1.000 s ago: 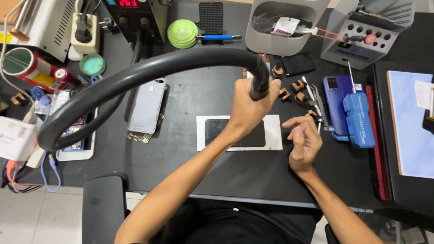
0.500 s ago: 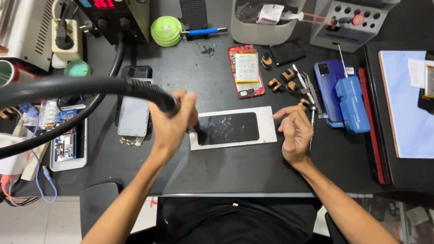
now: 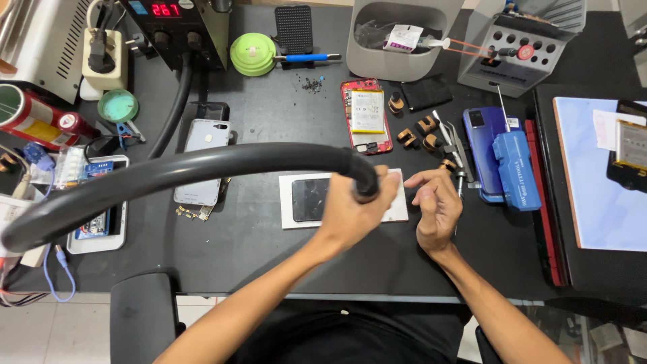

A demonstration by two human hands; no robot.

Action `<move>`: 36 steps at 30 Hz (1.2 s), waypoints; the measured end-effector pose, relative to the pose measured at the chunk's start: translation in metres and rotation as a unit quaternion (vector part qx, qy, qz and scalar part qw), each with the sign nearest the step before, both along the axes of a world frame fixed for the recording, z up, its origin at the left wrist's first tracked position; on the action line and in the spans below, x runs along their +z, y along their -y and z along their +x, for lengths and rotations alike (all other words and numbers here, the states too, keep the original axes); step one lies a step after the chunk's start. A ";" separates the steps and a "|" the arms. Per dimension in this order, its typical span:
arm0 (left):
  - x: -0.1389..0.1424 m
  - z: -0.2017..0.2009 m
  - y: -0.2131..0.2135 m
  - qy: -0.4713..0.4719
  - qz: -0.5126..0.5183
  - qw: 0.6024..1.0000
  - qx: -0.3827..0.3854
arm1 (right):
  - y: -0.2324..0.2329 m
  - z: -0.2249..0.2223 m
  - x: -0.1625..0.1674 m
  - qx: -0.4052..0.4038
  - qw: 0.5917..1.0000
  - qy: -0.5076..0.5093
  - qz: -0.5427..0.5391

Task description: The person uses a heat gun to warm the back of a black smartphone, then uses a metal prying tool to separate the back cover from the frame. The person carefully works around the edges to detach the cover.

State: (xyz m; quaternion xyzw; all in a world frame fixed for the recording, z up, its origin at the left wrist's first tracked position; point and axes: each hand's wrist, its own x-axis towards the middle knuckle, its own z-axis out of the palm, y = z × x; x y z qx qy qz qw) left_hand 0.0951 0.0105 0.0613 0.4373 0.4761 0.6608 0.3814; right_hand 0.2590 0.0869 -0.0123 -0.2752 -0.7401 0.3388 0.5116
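- Our left hand (image 3: 354, 212) is clenched round the nozzle end of the thick black flexible hose (image 3: 202, 168), which arcs over the black work mat (image 3: 269, 114); our right hand (image 3: 437, 212) hangs loose with fingers curled, gripping nothing.
- We judge the hose end should sit steady just above the screen, moving slowly so no spot overheats.
- Below lies the dark phone screen (image 3: 311, 199) on its white rectangular pad (image 3: 397, 209), between both hands.
- Near our right hand rest slim metal tweezers (image 3: 453, 145); we should keep that hand clear of the nozzle.

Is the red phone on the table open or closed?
Open: the red phone lies with its back cover off, and its battery is exposed.
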 end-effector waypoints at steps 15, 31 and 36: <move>-0.002 -0.029 0.015 0.044 -0.098 0.994 0.037 | 0.002 -0.001 0.004 0.001 1.000 -0.005 0.013; 0.007 -0.107 0.016 0.029 0.024 0.995 0.093 | 0.000 -0.002 0.004 -0.010 1.000 0.006 0.019; -0.001 -0.094 -0.016 0.072 -0.004 0.994 0.086 | 0.000 -0.001 0.004 -0.009 1.000 0.005 0.016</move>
